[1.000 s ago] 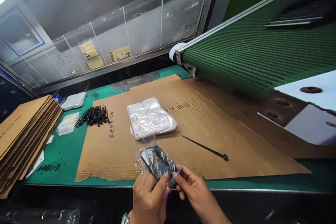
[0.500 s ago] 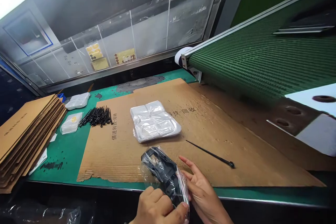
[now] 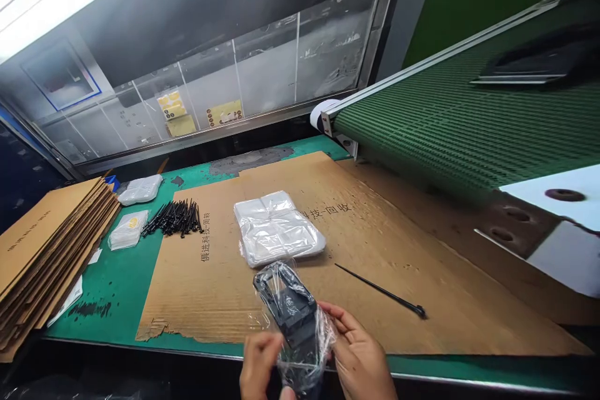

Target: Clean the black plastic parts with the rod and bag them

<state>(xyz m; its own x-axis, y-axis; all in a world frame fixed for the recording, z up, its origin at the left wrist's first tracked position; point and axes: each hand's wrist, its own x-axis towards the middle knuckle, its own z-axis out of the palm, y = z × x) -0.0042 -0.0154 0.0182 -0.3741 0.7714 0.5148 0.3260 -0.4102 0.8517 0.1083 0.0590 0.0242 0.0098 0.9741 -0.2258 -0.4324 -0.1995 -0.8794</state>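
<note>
Black part (image 3: 297,319) in a clear bag (image 3: 325,329), held at the desk's (image 3: 112,287) near edge

The right hand (image 3: 359,350) is closed on the bag's right side. The left hand (image 3: 259,359), blurred with curled fingers, is at its lower left; whether it grips cannot be told. The black part slants inside the bag, its open-framed end pointing away from the person. Just beyond lies a bundle of clear packets (image 3: 279,229) on a cardboard sheet (image 3: 192,290), with one black cable tie (image 3: 380,290) to the right
</note>
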